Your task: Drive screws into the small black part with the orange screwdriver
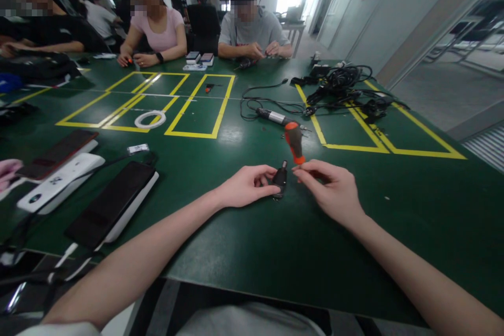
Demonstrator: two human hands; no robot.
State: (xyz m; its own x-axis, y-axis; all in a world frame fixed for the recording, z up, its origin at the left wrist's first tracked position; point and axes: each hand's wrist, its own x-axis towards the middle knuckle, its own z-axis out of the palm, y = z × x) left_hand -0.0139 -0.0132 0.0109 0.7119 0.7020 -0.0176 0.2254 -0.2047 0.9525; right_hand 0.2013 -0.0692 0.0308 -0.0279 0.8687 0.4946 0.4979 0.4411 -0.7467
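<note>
My left hand (250, 185) is closed around the side of a small black plastic part with a metal barrel tip (280, 182), just above the green table. The tip points away from me. To its right, my right hand (333, 189) pinches a screwdriver (294, 143) low down, near its shaft. The orange-and-grey handle stands up above the fingertips, leaning slightly left. Most of the shaft is hidden by the fingers. A narrow gap separates the screwdriver from the black part.
Beyond my hands lies a corded electric screwdriver (275, 116). Tangled black cables (350, 86) are piled at right. A white ring (150, 119) rests by yellow tape outlines. Phones (112, 202) and a white power strip (61, 184) lie left. Several people sit across the table (220, 241).
</note>
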